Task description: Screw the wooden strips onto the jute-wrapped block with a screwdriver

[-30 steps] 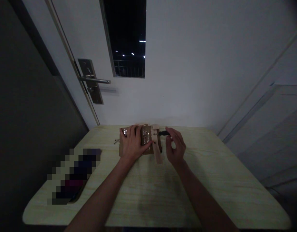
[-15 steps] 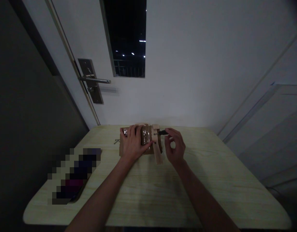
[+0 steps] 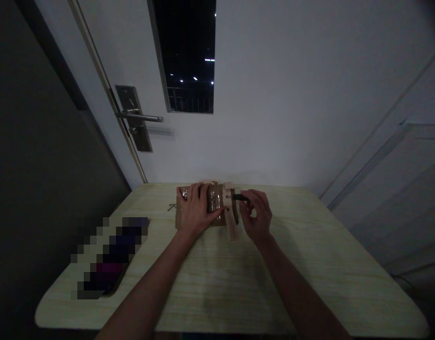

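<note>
My left hand (image 3: 195, 211) lies with spread fingers on a brown cardboard piece (image 3: 214, 200) covered partly in shiny clear tape, pressing it to the table. A pale flat strip (image 3: 231, 226) runs along the cardboard's right end, with a small dark spot near my left thumb. My right hand (image 3: 257, 215) is closed in a pinch on a short black screwdriver-like tool (image 3: 240, 197); its exact kind is too dim to tell. The tool points left, with its tip at the strip. Beside the cardboard's left edge lie thin crossed screws or nails (image 3: 171, 206).
The pale wooden table (image 3: 217, 293) stands against a white door (image 3: 274, 94) with a metal handle (image 3: 141, 117) and a dark window. A phone-like object (image 3: 114, 264), partly blurred out, lies at the table's left.
My right hand's fingers have curled and shifted slightly around the black tool, which now sits a little lower. My left hand and the cardboard stay in place.
</note>
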`<control>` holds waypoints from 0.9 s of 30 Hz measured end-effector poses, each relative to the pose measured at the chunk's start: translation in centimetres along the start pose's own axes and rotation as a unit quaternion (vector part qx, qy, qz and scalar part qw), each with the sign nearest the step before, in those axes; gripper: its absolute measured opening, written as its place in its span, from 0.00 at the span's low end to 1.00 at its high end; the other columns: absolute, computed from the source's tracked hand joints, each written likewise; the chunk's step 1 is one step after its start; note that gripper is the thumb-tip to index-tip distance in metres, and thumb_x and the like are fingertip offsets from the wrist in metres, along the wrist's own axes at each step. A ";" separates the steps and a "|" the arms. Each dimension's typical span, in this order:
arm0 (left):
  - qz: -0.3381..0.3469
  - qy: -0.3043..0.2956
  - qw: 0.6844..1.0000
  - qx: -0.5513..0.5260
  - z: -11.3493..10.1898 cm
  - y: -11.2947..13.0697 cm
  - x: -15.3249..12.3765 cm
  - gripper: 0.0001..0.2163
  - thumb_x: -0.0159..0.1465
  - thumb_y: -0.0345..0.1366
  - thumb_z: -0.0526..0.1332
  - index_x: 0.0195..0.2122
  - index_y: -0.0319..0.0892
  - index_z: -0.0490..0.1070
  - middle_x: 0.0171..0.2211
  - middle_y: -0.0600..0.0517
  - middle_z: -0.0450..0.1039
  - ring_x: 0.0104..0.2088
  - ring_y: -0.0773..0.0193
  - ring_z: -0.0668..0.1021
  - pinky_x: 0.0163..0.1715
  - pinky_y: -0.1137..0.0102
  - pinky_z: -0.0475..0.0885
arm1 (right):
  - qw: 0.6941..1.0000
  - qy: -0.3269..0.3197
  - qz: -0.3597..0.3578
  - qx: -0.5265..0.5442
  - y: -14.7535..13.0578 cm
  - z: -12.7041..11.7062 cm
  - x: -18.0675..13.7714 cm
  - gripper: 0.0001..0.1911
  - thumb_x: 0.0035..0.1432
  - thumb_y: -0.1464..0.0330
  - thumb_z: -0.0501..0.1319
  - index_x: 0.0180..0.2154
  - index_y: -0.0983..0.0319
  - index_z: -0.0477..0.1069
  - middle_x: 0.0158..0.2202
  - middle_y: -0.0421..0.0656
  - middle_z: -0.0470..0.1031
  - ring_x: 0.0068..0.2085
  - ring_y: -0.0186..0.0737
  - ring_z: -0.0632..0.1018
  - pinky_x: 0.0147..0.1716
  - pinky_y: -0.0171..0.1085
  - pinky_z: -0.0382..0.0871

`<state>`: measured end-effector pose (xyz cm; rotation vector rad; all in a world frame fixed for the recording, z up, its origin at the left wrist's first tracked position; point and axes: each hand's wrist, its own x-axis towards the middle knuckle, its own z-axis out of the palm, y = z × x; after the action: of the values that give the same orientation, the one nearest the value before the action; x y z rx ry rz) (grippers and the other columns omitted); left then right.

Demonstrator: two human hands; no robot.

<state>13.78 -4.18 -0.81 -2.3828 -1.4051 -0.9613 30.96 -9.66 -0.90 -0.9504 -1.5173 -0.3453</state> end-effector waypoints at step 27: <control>0.004 -0.005 1.000 -0.004 -0.3 0.1 0.0 0.35 0.58 0.62 0.54 0.58 0.41 0.59 0.57 0.39 0.63 0.59 0.46 0.64 0.62 0.39 0.38 | 0.999 0.028 0.035 0.008 0.8 0.5 -0.8 0.14 0.62 0.73 0.55 0.50 0.56 0.66 0.44 0.44 0.73 0.32 0.31 0.76 0.25 0.30 0.73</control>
<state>13.78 -4.39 -0.62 -2.4001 -1.3976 -0.9575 31.16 -9.09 -2.02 -0.9706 -1.4312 -0.3060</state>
